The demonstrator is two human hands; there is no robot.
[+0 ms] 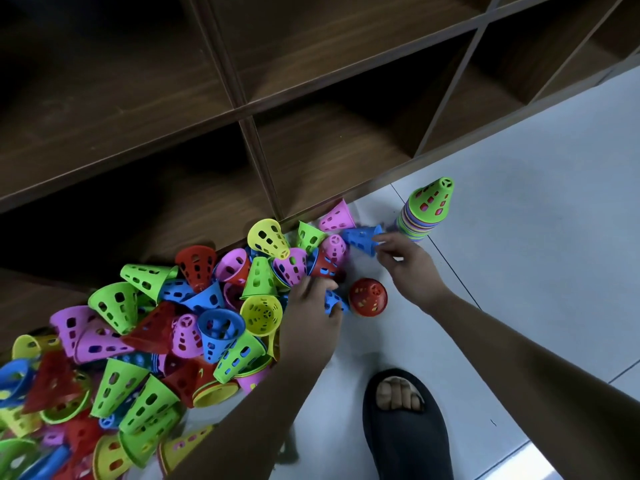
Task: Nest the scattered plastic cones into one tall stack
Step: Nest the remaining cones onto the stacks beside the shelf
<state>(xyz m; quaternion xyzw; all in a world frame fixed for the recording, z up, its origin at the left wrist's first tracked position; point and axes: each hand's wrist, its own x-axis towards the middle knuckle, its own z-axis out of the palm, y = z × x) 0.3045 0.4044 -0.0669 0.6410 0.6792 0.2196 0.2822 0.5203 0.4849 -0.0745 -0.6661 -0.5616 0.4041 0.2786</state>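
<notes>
Floor (519,237), pale tile, in front of a dark wooden shelf unit (242,112). No counter in view; all work is at floor level.

Stack (427,216): upright on the tile just beside the shelf base. A green cone caps it, with many coloured rims banded below. It stands apart from the heap, probably so that loose cones cannot knock it over.

Pile (173,323): loose cones in green, pink, blue, red and yellow, tumbled against the shelf foot and spreading toward the lower left. Most lie on their sides. Much of the task is left, judging by its bulk.

Right hand (410,271): reaching between pile and stack. Its fingers (382,241) pinch the wide rim of a blue cone (360,237) that lies on its side, tip toward the pile. A rim grip likely lets the cone be turned mouth-down to drop over the green cap.

Left hand (310,313): at the near edge of the pile, fingers (320,285) curled around a second blue cone (334,301), apparently readying the next piece while the other hand feeds the stack.

Red cone (367,296): stands tip-up on the tile between the two hands, just beside the second blue cone. Other colours show through its holes, so it may be a small nest.

A foot in a black slipper (405,427) is planted below the hands.
</notes>
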